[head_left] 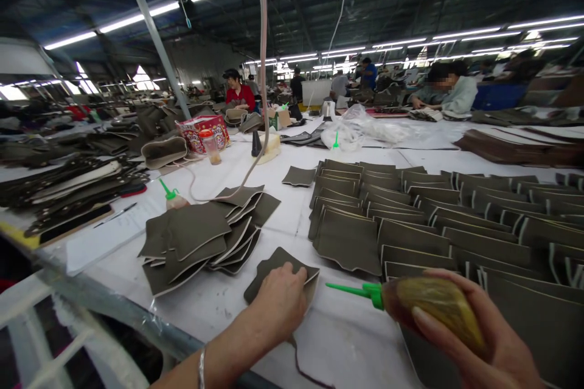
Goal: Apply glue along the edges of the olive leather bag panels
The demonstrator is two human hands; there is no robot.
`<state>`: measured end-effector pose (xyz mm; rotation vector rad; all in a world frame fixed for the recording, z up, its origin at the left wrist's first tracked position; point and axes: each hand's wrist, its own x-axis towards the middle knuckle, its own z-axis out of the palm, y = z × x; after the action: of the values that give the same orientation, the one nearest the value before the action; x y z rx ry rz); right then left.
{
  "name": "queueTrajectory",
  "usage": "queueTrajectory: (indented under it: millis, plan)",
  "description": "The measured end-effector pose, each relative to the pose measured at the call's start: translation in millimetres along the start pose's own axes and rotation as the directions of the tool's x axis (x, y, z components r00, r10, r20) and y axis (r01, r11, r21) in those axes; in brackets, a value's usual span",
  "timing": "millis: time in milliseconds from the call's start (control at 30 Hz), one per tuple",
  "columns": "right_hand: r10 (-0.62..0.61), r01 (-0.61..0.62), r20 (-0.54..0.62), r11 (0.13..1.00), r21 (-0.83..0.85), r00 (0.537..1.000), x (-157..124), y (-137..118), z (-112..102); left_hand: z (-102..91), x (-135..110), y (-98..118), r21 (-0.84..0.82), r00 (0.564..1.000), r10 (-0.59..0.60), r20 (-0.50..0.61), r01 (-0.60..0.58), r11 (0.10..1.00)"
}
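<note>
My left hand [280, 295], with a silver bangle at its wrist, is closed at the near right side of a dark olive leather-like piece [270, 267]. The thumb is hidden, and the piece's pale underside shows beside the fingers. In my right hand [483, 328] is a squeeze bottle [433, 310] of amber liquid, fingers wrapped round it. Its long green nozzle points left, just right of the piece. A loose pile of similar pieces [196, 234] lies left of my left hand. Overlapping rows of them [420, 213] spread across the table on the right.
Another green-tipped bottle [176, 196] stands behind the pile. Paper [109, 234] with a pen and a cord [263, 73] hanging to the table are on the left. A lidded cup [210, 147] and clear plastic bags [360, 127] sit farther back. Co-workers sit at the far tables.
</note>
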<state>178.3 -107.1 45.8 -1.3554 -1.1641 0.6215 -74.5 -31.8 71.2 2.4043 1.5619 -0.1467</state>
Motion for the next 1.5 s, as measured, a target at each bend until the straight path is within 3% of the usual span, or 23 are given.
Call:
queueTrajectory:
  millis: [100, 233, 467, 700, 967, 1133, 1300, 1500]
  plan:
    - [-0.053, 0.064, 0.098, 0.992, -0.109, 0.994, 6, -5, 7, 12.2, 2, -5, -0.051, 0.998, 0.033, -0.059, -0.036, 0.998]
    - [-0.128, 0.16, 0.147, 0.961, -0.226, 0.981, 12, -10, 18, 25.5, 3, -6, -0.102, 0.994, -0.006, -0.113, -0.006, 0.995]
    - [-0.173, 0.234, 0.186, 0.889, -0.394, 0.967, 17, -9, 33, 24.0, 1, -8, -0.138, 0.995, 0.004, -0.096, -0.018, 0.99]
    - [-0.257, 0.339, 0.236, 0.83, -0.443, 0.937, 15, -15, 37, 24.4, 0, -12, -0.18, 0.993, 0.037, -0.108, -0.057, 0.982]
    - [-0.179, 0.243, 0.178, 0.853, -0.462, 0.968, 16, -8, 35, 20.0, -2, -13, -0.201, 0.994, 0.041, -0.097, -0.06, 0.978]
    - [-0.144, 0.24, 0.243, 0.869, -0.432, 0.959, 15, -1, 29, 17.9, -3, -11, -0.197, 0.996, 0.024, -0.088, -0.041, 0.98]
    - [-0.13, 0.187, 0.159, 0.883, -0.431, 0.979, 17, 0, 30, 16.4, -4, -12, -0.205, 0.997, 0.035, -0.066, -0.048, 0.978]
    - [-0.002, 0.093, 0.271, 0.942, -0.322, 0.963, 13, -5, 33, 17.8, -6, -15, -0.224, 0.996, 0.046, -0.081, -0.063, 0.973]
